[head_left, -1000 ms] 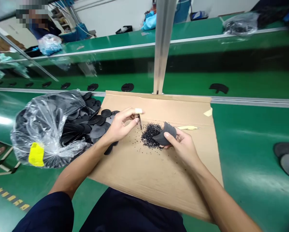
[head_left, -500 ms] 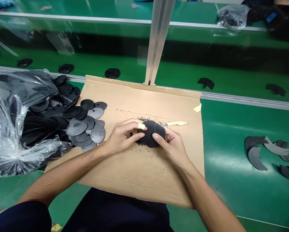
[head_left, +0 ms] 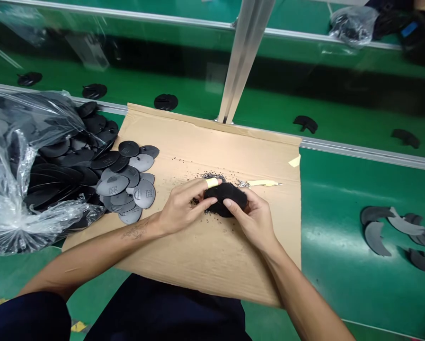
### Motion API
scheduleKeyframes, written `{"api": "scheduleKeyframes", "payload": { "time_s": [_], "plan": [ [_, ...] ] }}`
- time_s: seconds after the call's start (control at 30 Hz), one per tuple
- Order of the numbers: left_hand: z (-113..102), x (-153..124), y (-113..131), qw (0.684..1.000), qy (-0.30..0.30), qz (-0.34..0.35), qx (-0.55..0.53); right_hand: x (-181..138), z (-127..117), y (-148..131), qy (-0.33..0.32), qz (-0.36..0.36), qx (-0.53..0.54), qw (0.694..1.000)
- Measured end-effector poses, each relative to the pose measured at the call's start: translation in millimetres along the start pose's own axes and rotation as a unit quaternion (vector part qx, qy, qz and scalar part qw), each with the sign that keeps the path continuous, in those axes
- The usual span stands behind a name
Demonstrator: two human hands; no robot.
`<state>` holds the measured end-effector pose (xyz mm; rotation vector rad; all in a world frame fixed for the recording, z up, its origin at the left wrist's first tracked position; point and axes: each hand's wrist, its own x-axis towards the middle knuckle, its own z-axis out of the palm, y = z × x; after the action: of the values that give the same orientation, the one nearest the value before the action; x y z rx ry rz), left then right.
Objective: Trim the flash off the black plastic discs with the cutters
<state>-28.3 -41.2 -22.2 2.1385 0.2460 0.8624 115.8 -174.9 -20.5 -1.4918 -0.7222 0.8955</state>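
Between my two hands is a black oval plastic part (head_left: 225,199), held above the cardboard sheet (head_left: 198,255). My left hand (head_left: 187,201) pinches its left edge between thumb and forefinger; yellow tape wraps one fingertip. On the other side my right hand (head_left: 257,215) grips the right edge, thumb on the near face and fingers behind. Small black crumbs (head_left: 212,175) lie scattered around and beneath the part. A yellow-handled knife-like tool (head_left: 264,183) rests on the cardboard just beyond my right hand.
To the left, loose oval black parts (head_left: 118,184) overlap beside a clear plastic bag (head_left: 17,189) full of more. Curved dark pieces (head_left: 377,237) lie on the green table at right. A metal post (head_left: 246,61) rises behind the cardboard, and black parts (head_left: 165,102) sit beyond the rail.
The held part has tilted in my fingers, so its face now looks darker and its markings no longer show. Both hands keep their hold. The view has shifted slightly.
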Motion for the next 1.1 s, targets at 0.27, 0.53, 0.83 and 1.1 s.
{"api": "scheduleKeyframes", "payload": {
  "time_s": [0.27, 0.53, 0.83, 1.1],
  "plan": [
    [2.0, 0.7, 0.6, 0.999, 0.023, 0.024, 0.023, -0.4, 1.9, -1.9, 0.004, -0.022, -0.019, 1.000],
    [2.0, -0.5, 2.6, 0.998, 0.031, 0.018, 0.044, -1.7, 3.8, -1.7, 0.008, -0.037, -0.036, 0.999],
    [2.9, -1.9, 2.0, 0.998, 0.033, 0.025, 0.039, -3.3, 3.2, -3.1, 0.009, -0.052, -0.064, 0.997],
    [-2.8, -0.5, -0.4, 0.999, -0.020, -0.039, 0.022, -7.8, 2.3, 0.1, -0.005, -0.119, -0.162, 0.980]
  ]
}}
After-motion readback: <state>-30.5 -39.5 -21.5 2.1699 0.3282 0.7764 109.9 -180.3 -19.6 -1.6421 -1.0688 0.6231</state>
